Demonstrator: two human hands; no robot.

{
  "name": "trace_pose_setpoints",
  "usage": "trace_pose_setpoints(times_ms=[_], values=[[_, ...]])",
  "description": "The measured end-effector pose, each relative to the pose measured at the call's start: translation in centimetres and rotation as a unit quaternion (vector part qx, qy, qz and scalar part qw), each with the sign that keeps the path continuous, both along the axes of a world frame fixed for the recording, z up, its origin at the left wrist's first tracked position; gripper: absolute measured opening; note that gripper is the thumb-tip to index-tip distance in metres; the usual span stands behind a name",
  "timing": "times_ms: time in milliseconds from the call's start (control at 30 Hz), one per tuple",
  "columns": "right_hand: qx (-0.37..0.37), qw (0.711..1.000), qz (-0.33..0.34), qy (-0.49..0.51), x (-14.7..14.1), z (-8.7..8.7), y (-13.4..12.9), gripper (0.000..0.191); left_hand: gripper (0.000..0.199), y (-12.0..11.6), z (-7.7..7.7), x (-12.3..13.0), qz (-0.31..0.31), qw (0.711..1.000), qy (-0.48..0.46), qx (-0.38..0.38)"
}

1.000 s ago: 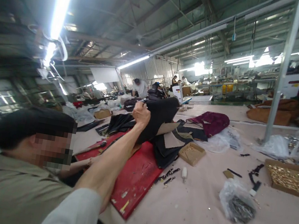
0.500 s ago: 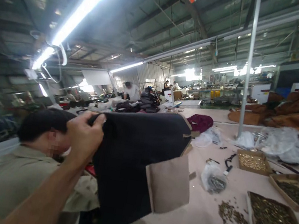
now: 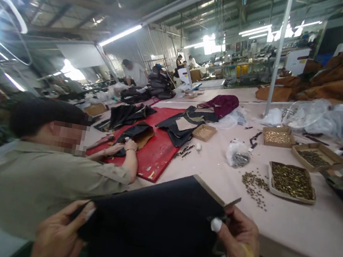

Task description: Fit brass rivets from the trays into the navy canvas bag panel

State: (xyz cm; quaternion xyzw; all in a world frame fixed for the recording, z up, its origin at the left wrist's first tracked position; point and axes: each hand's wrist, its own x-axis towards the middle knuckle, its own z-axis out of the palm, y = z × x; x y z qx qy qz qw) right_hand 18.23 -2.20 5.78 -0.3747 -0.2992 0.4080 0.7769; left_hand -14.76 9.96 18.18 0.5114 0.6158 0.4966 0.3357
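A black fabric piece (image 3: 155, 223) with a pale edge strip stretches between my two hands at the bottom centre. My left hand (image 3: 62, 229) pinches its left end between thumb and fingers. At its right corner, my right hand (image 3: 239, 242) grips the edge; the thumb has a white wrap, and a yellowish patch shows near the wrist. The lower part of the fabric hangs out of view, with greyish lining showing beside my right hand.
A co-worker (image 3: 56, 179) sits at left, hands on dark pieces over a red board (image 3: 159, 157). The pink-covered table (image 3: 217, 167) bears a tray of small brass parts (image 3: 293, 181), loose parts (image 3: 255, 187), a plastic bag (image 3: 238, 153), small boxes and a metal pole (image 3: 278, 54).
The black fabric has come down from in front of the table, uncovering the red board. My left hand has lowered; my right hand, blurred at lower right before, now holds the fabric's right corner.
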Motion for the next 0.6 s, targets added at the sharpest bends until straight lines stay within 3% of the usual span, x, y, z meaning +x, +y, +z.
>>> trace_pose_setpoints(times_ms=[67, 133, 233, 300, 367, 433, 500, 600], values=[[-0.011, 1.000, 0.003, 0.011, -0.2, -0.5, -0.1, 0.022, 0.042, -0.5, -1.5, -1.7, -0.064, 0.993, -0.042, -0.092], [-0.006, 1.000, 0.015, 0.025, 0.1, -0.7, 0.2, 0.022, 0.039, -0.8, -2.1, -2.7, -0.170, 0.973, 0.025, -0.155], [-0.001, 0.999, 0.040, 0.010, 0.5, -0.1, 0.6, 0.023, 0.042, -1.0, -1.6, -2.1, -0.280, 0.935, 0.161, -0.145], [-0.004, 0.997, 0.076, -0.028, 0.2, 0.7, 0.4, 0.026, 0.040, -1.2, -0.7, 0.3, -0.284, 0.940, 0.172, -0.079], [0.001, 0.991, 0.121, -0.060, -0.8, 1.7, 0.1, 0.028, 0.042, -1.6, -0.1, 3.9, -0.320, 0.939, 0.119, -0.034], [0.010, 0.984, 0.155, -0.091, -1.9, 2.8, -0.4, 0.030, 0.055, -1.9, -0.1, 8.2, -0.436, 0.897, 0.064, -0.048], [0.013, 0.980, 0.161, -0.120, -2.6, 3.8, -0.9, 0.035, 0.071, -2.0, -0.6, 12.0, -0.549, 0.831, 0.000, -0.090], [0.011, 0.975, 0.158, -0.153, -2.6, 5.0, -1.6, 0.040, 0.067, -1.3, -1.9, 15.7, -0.636, 0.753, -0.054, -0.160]])
